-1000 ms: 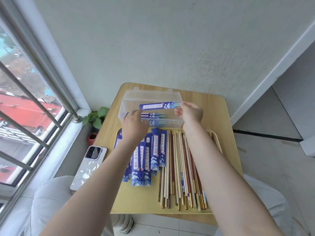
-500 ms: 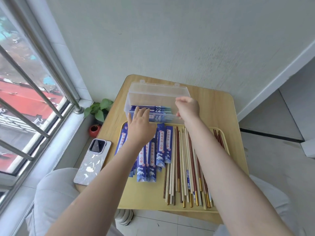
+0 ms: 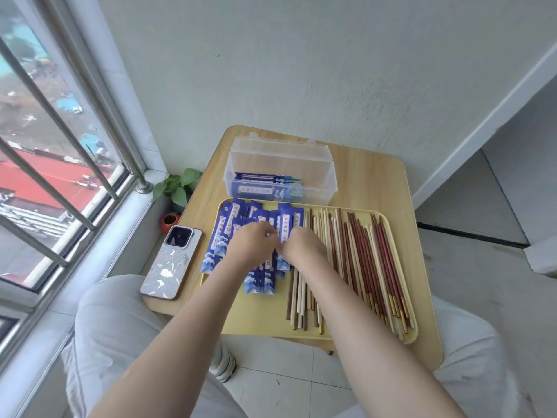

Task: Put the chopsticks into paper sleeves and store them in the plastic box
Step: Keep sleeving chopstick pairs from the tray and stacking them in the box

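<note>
**Blue sleeves under both hands on the yellow tray**

Wooden surface [image 3: 376, 182] stands in the corner by the window, carrying everything; a yellow tray [image 3: 271, 324] fills its near half; behind the tray, touching its far rim, sits the clear plastic box [image 3: 280, 155], lid tipped back, with a few sleeved chopsticks [image 3: 265, 178] lying flat inside; bare chopsticks [image 3: 355, 254], red, brown and cream, lie side by side across the tray's right part; the blue paper sleeves [image 3: 232, 218] are fanned over its left part; a phone [image 3: 171, 263] rests face down at the surface's left edge; the left hand [image 3: 251, 245] and right hand [image 3: 301, 247] meet over the sleeves, fingers curled down onto the pile; whether either grip has closed on a sleeve I cannot tell.
</note>
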